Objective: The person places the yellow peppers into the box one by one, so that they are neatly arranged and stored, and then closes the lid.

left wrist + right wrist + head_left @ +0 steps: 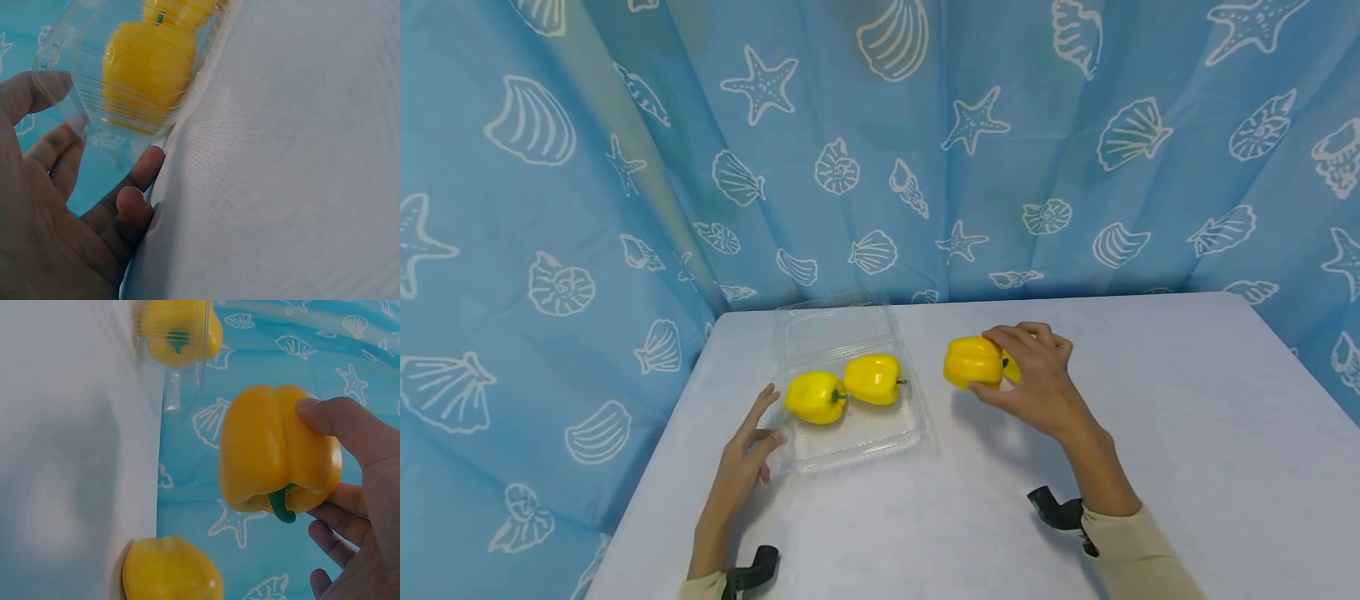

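My right hand (pixel 1033 375) grips a yellow bell pepper (pixel 973 362) between thumb and fingers, held above the table right of a clear plastic container. In the right wrist view the gripped pepper's green stem (pixel 281 506) points down. Another yellow bell pepper (pixel 172 572) rests on the table, mostly hidden behind my right hand in the head view. Two yellow bell peppers, one at left (pixel 815 397) and one at right (pixel 874 379), lie inside the container (pixel 850 446). My left hand (pixel 741 454) is at the container's left side, fingers spread and relaxed, touching its clear wall.
The container's hinged lid (pixel 831 325) lies folded back toward the table's far edge. A white cloth covers the table (pixel 1150 400). Behind and to the left hangs a blue curtain (pixel 970 183) with white shells and starfish.
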Action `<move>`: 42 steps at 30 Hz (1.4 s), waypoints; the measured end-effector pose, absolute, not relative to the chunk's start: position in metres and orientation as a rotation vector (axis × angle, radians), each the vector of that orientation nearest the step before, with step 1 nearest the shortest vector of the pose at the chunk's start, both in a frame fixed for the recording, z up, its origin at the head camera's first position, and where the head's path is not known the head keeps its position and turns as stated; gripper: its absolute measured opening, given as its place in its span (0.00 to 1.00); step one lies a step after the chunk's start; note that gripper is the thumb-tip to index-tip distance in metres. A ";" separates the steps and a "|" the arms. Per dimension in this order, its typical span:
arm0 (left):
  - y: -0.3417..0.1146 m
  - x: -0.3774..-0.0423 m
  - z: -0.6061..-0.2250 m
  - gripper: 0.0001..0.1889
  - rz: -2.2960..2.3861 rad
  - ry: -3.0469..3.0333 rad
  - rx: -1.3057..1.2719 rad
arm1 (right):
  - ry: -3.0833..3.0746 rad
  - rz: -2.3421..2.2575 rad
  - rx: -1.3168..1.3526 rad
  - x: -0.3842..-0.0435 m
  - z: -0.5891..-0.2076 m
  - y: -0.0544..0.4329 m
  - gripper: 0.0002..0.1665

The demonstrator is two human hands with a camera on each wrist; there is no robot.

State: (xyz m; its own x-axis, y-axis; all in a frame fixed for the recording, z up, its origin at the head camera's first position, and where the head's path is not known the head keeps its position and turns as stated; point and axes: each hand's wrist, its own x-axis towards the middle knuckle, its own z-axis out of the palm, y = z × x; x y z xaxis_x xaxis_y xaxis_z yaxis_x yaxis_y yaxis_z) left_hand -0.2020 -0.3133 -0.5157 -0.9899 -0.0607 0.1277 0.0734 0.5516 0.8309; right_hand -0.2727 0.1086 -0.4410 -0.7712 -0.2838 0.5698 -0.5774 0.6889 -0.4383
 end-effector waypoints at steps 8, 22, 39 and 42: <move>-0.312 -0.202 -0.516 0.30 -1.459 -2.628 -0.013 | -2.435 0.865 0.698 -0.275 -0.441 0.098 0.40; -0.313 -0.204 -0.517 0.30 -1.483 -2.638 0.013 | -2.478 0.885 0.714 -0.273 -0.435 0.076 0.39; -0.310 -0.203 -0.512 0.30 -1.468 -2.641 0.032 | -2.490 0.924 0.792 -0.273 -0.435 0.052 0.39; -0.310 -0.203 -0.513 0.29 -1.470 -2.628 0.012 | -2.477 0.918 0.805 -0.272 -0.435 0.047 0.39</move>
State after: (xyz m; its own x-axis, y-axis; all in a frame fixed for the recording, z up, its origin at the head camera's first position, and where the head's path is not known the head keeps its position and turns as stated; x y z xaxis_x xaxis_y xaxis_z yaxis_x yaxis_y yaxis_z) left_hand -0.2030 -0.3104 -0.5130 -0.9914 -0.0705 0.1103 0.0571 0.5255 0.8489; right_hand -0.2725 0.0471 -0.4346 -0.7650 -0.3809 0.5193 -0.6273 0.6233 -0.4669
